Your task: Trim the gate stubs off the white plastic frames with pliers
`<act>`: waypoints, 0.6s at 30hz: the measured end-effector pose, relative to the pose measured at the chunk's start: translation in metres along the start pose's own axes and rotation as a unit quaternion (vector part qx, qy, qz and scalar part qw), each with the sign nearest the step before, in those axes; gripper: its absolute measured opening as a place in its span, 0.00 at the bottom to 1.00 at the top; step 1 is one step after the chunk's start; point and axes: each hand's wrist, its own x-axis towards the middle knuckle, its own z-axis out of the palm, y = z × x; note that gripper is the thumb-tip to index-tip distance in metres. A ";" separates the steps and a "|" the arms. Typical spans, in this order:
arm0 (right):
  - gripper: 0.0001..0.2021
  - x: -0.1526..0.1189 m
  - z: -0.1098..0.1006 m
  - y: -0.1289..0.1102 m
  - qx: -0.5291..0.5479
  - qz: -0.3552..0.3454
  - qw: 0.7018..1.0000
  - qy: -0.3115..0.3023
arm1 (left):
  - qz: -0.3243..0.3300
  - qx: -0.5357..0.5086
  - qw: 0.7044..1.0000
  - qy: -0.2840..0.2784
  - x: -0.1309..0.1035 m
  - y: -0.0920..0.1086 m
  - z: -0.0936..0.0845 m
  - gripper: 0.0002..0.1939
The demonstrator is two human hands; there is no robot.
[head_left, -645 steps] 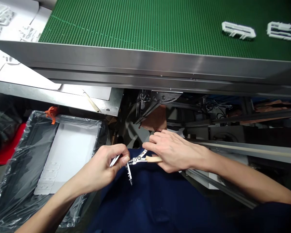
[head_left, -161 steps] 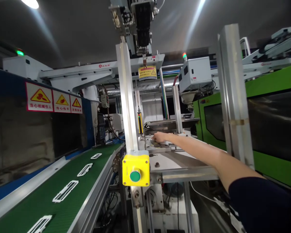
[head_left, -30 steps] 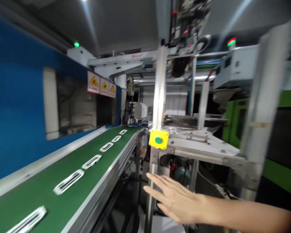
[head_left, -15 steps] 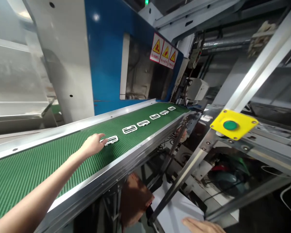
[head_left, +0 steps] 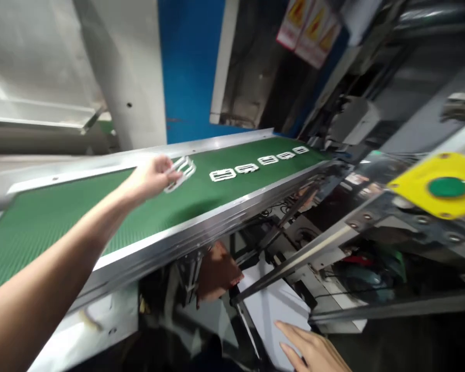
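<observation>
Blurrily, left hand [head_left: 151, 178] fingers grip a white frame [head_left: 181, 171]; right hand [head_left: 313, 351], half cut off, lies open.

The left hand [head_left: 153, 175] is over the belt [head_left: 62, 217], holding a frame [head_left: 181, 169] just above it. Four more frames [head_left: 221, 175] lie in a row on the belt to its right. The button box [head_left: 442, 188] sits far right. Below the belt, at the bottom edge, the right hand [head_left: 313, 351] rests beside a sheet [head_left: 271, 305].

Right hand [head_left: 313, 350]: cut off by bottom edge. White plastic frame [head_left: 181, 171]: motion-blurred, near end hidden in left hand [head_left: 152, 177]. Warning signs [head_left: 309, 32]: blurred, unreadable.
</observation>
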 end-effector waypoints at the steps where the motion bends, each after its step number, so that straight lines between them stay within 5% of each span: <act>1: 0.19 0.008 0.003 -0.003 0.006 -0.022 1.000 -0.007 | -0.008 -0.060 0.998 0.026 -0.019 0.005 -0.012 0.20; 3: 0.19 0.026 0.014 -0.011 0.025 -0.063 0.997 -0.025 | -0.004 -0.287 0.953 0.092 -0.068 0.008 -0.032 0.10; 7: 0.19 0.065 0.043 -0.048 0.065 -0.171 0.980 -0.084 | -0.177 -0.393 0.867 0.249 -0.202 -0.017 -0.036 0.14; 9: 0.19 0.088 0.058 -0.078 0.066 -0.234 0.963 -0.116 | -0.315 -0.450 0.793 0.264 -0.271 -0.036 -0.014 0.22; 12: 0.17 0.130 0.083 -0.135 0.039 -0.299 0.939 -0.162 | -0.403 -0.558 0.645 0.333 -0.351 -0.052 0.039 0.28; 15: 0.18 0.178 0.115 -0.199 0.010 -0.319 0.927 -0.197 | -0.412 -0.659 0.507 0.372 -0.393 -0.048 0.087 0.22; 18: 0.23 0.219 0.153 -0.260 -0.017 -0.313 0.931 -0.187 | -0.376 -0.701 0.445 0.412 -0.410 -0.038 0.112 0.18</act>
